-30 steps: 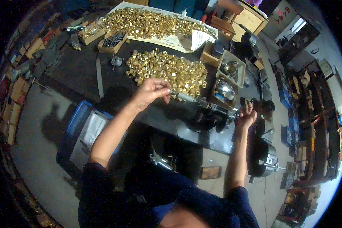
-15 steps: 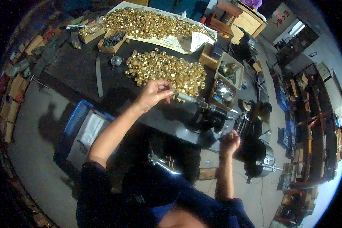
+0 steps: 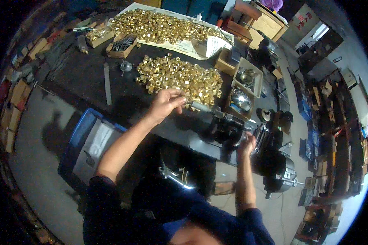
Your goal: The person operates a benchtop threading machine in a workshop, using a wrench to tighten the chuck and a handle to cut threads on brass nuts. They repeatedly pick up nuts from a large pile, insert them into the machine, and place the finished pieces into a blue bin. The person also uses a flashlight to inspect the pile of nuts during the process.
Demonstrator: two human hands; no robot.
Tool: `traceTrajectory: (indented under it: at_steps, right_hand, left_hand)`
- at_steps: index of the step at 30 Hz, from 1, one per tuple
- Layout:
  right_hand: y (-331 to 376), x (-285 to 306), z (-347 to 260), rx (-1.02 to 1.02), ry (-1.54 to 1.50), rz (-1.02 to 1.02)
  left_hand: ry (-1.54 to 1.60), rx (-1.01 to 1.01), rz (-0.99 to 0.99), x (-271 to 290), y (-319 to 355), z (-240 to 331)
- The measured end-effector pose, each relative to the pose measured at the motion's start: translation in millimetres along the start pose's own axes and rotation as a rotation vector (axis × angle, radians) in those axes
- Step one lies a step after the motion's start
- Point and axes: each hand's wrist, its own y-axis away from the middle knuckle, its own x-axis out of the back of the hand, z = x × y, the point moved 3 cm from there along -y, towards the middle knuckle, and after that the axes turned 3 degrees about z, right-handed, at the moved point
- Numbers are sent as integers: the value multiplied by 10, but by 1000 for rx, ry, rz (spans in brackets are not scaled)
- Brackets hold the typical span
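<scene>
My left hand [image 3: 166,105] is closed in a pinch at the left end of a pale grey rod [image 3: 200,107]; whatever sits between its fingertips is too small to make out. That rod runs into a dark bench-mounted device [image 3: 225,128] at the table's front edge. On the device's right side, my right hand [image 3: 247,143] is closed, and what its fingers hold is hidden. Just beyond my left hand lies a heap of brass nuts [image 3: 178,75]. A bigger pile of brass nuts [image 3: 159,25] covers white paper at the far side.
A small box of dark pins [image 3: 122,44], a flat metal strip [image 3: 107,83] and a round metal piece [image 3: 126,66] lie on the dark table. Trays of metal parts [image 3: 241,99] stand right. A blue crate [image 3: 75,139] sits at left; a grey motor-like machine [image 3: 284,175] stands lower right.
My right hand has moved up and slightly left, closer to the dark device. My left hand stays at the rod's end, almost unmoved.
</scene>
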Motion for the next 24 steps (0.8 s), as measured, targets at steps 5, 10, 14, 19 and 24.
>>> traceTrajectory:
  at_steps: [5,10,14,19,24]
  right_hand:
    - [-627,-388,-230,345,241,-42]
    - [-63,-608,-805,278,-273,-253]
    - [410,-165,-699,353,-196,-392]
    - [80,235,15,-5,-182,-118]
    - [-552,-403,-292,315,137,-31]
  left_hand:
    - [1,13,-38,68,-28,23]
    - [17,51,-52,50,-15,109]
    - [27,48,-38,78,-7,96]
    - [41,49,-67,76,-21,89]
    - [-43,51,63,334,175,177]
